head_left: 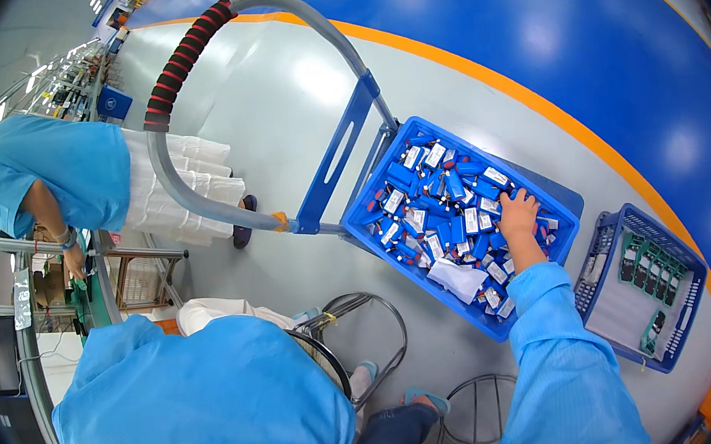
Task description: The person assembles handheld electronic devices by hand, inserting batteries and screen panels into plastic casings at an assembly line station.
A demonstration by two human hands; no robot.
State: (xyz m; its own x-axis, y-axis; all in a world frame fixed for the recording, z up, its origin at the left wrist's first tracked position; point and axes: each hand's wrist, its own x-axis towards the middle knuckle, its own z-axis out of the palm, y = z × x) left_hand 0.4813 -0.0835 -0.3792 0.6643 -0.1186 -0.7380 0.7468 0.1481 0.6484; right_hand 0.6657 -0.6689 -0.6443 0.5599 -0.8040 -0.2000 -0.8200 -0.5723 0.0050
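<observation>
Grey floor (pixel 484 115) borders crate rim (pixel 433 287); right hand (pixel 519 214) part-curled on battery packs (pixel 453 184), hold unclear; left unseen.

1. We see battery packs (pixel 454 184) filling a crate (pixel 411 267) on a trolley (pixel 318 202), the handle (pixel 185 70) beyond the crate's left edge.
2. Our right hand (pixel 519 214) is among them, near the right corner.
3. A sheet (pixel 459 279) lies on packs beside the near edge.
4. Right of the crate, a basket (pixel 688 316) holds circuit boards (pixel 642 268), mostly along its far edge.
</observation>
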